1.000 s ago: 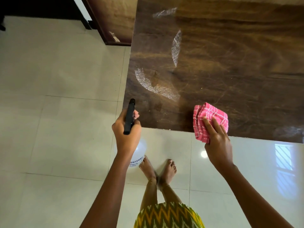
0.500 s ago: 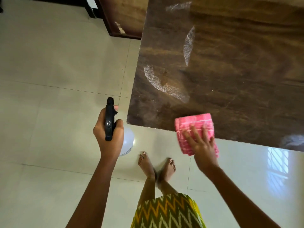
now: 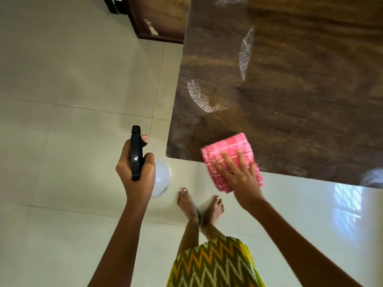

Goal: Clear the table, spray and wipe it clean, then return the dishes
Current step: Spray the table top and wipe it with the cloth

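The dark wooden table [image 3: 290, 90] fills the upper right, glossy, with white streaks on its left part. My right hand [image 3: 240, 175] presses flat on a folded pink checked cloth [image 3: 228, 150] at the table's near edge, close to the near left corner; part of the cloth hangs past the edge. My left hand [image 3: 136, 172] holds a spray bottle [image 3: 159, 179] off the table to the left, over the floor. Its black trigger head points away from me and its white body shows below my fist. No dishes are in view.
Pale glossy floor tiles [image 3: 72, 79] spread left and below the table. A dark wooden door or cabinet base [image 3: 157, 21] stands at the top, left of the table. My bare feet [image 3: 199, 206] are just in front of the table's near edge.
My right hand has slid the pink cloth leftward along the near edge toward the corner. My left hand with the spray bottle has moved left, away from the table corner.
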Motion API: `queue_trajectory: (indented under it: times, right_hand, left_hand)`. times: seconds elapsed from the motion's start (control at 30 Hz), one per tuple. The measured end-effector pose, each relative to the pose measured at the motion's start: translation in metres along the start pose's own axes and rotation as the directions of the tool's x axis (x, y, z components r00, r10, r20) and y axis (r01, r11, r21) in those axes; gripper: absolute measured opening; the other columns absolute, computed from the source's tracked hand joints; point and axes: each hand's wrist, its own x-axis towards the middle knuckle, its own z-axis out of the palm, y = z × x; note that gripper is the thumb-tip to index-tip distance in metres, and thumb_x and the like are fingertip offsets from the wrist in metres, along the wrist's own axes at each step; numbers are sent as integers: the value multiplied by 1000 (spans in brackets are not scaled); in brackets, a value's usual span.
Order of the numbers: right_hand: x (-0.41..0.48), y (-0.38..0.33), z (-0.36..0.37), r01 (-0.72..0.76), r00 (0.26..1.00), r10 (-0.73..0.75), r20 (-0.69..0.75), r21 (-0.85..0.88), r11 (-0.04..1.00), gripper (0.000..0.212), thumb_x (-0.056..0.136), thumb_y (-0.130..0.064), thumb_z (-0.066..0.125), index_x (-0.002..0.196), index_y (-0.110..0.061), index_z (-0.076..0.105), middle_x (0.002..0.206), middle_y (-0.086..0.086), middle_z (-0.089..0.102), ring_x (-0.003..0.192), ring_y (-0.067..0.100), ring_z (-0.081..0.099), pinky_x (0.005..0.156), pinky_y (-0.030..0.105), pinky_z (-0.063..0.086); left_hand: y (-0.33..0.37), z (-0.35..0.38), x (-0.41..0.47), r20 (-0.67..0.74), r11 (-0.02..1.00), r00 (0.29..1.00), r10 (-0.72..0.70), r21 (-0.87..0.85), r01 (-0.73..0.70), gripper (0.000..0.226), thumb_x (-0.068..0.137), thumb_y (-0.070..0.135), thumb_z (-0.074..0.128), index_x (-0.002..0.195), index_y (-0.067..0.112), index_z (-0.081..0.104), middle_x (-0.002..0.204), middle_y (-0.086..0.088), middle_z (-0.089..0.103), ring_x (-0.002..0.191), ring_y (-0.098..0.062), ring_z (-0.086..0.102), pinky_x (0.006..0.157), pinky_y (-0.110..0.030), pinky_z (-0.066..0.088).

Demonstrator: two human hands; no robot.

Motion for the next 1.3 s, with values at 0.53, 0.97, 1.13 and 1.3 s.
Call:
queue_trajectory:
  times: [0.53, 0.97, 1.13, 1.3]
  right_hand:
    - [35, -53, -7, 157, 987, -151, 63, -105, 982, 113, 46, -33, 90, 141, -27, 30, 147, 11, 33, 131, 48, 33, 90, 74, 28]
    - [95, -98, -23, 142, 988, -141, 66, -4, 990, 94, 78, -31, 72, 149, -30, 10, 158, 8, 5, 140, 46, 2, 105, 70, 8]
    - [26, -28, -11, 188, 976, -168, 136, -152, 970, 118, 35, -33, 93, 137, -27, 34, 139, 12, 49, 126, 48, 40, 82, 76, 36]
    - [85, -11, -37, -211, 977, 209, 31, 82, 974, 98, 79, -5, 67, 148, -34, 4, 158, 5, 3, 140, 47, -4, 100, 74, 19]
  left_hand:
    - [-17, -29, 22, -33, 999, 999, -29, 24, 29, 35, 76, -10, 49, 109, -3, 59, 98, 2, 62, 83, 8, 59, 68, -6, 43]
    - [-4, -30, 26, -32, 1000, 999, -28, -12, 28, 37, 71, -2, 46, 105, -1, 60, 97, -1, 62, 89, -1, 60, 76, -10, 44]
    - [1, -27, 29, -35, 999, 999, -33, -34, 32, 35, 74, -12, 46, 104, -1, 60, 98, -3, 62, 75, 9, 58, 66, -3, 43]
    - [1, -25, 29, -50, 998, 998, -44, -47, 41, 37, 76, -22, 45, 106, -6, 59, 100, -9, 61, 67, 11, 57, 62, -2, 42]
